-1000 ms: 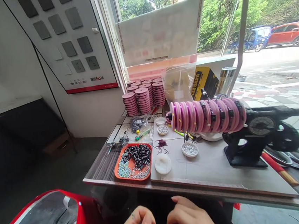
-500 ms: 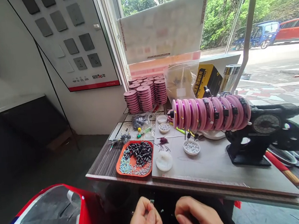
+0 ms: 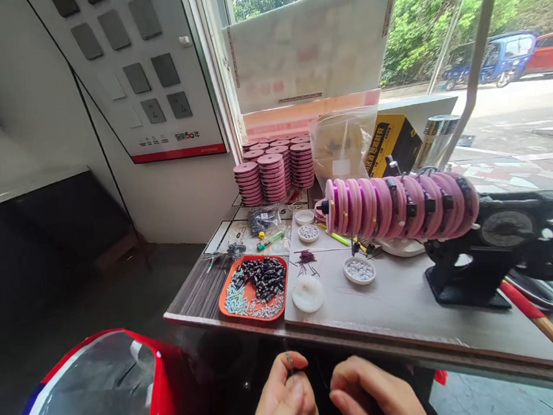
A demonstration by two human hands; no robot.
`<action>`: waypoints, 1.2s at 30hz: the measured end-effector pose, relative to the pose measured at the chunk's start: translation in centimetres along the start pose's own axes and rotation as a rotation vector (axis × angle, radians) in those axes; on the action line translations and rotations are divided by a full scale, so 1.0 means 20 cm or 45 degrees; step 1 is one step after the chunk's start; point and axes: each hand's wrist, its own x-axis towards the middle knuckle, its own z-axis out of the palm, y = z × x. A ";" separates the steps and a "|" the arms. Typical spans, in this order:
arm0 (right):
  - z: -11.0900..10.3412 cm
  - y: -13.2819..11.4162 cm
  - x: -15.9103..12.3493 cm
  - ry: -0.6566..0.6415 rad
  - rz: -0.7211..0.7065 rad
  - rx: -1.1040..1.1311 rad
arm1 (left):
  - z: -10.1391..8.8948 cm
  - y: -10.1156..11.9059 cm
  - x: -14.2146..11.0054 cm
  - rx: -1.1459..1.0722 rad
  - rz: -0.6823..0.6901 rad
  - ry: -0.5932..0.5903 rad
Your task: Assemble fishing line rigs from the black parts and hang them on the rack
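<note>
My left hand (image 3: 286, 399) is closed in front of the table edge, thumb pressed against the curled fingers. A tiny greenish piece (image 3: 288, 358) shows at its fingertips, too small to name. My right hand (image 3: 375, 394) is a little to the right, fingers curled toward the thumb. A faint thin line seems to run by its fingertips; what it holds is hidden. Beyond the hands, an orange tray (image 3: 223, 307) holds black swivel-like parts, pale blue-green pieces and small silvery metal bits. Beside it sits a round whitish lump (image 3: 307, 294).
A black hand-cranked winder (image 3: 466, 274) carries a row of pink foam spools (image 3: 379, 210). More pink spools (image 3: 272, 178) are stacked behind. White dishes of beads (image 3: 359, 270) stand on the board. Scissors and a red-handled brush (image 3: 536, 313) lie right. A red-rimmed bin (image 3: 153, 402) stands lower left.
The view has shifted slightly, so the table things appear further right. My left hand has turned a little, its forefinger bent over the greenish piece. The right hand stays curled.
</note>
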 end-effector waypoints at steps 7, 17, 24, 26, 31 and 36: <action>-0.02 0.00 0.00 -0.142 -0.154 -0.082 | 0.02 -0.02 -0.02 0.362 0.146 0.214; 0.01 0.00 -0.04 0.059 -0.225 -0.109 | 0.01 -0.05 0.00 0.644 0.259 0.330; 0.03 0.00 -0.06 0.096 -0.283 -0.160 | -0.01 -0.08 0.01 0.752 0.426 0.460; 0.04 0.00 -0.06 0.120 -0.305 -0.184 | -0.01 -0.08 0.01 0.789 0.432 0.479; 0.05 0.00 -0.06 0.118 -0.338 -0.204 | 0.00 -0.06 0.01 0.816 0.451 0.531; 0.05 0.00 -0.07 0.099 -0.334 -0.202 | 0.01 -0.07 0.01 0.877 0.584 0.632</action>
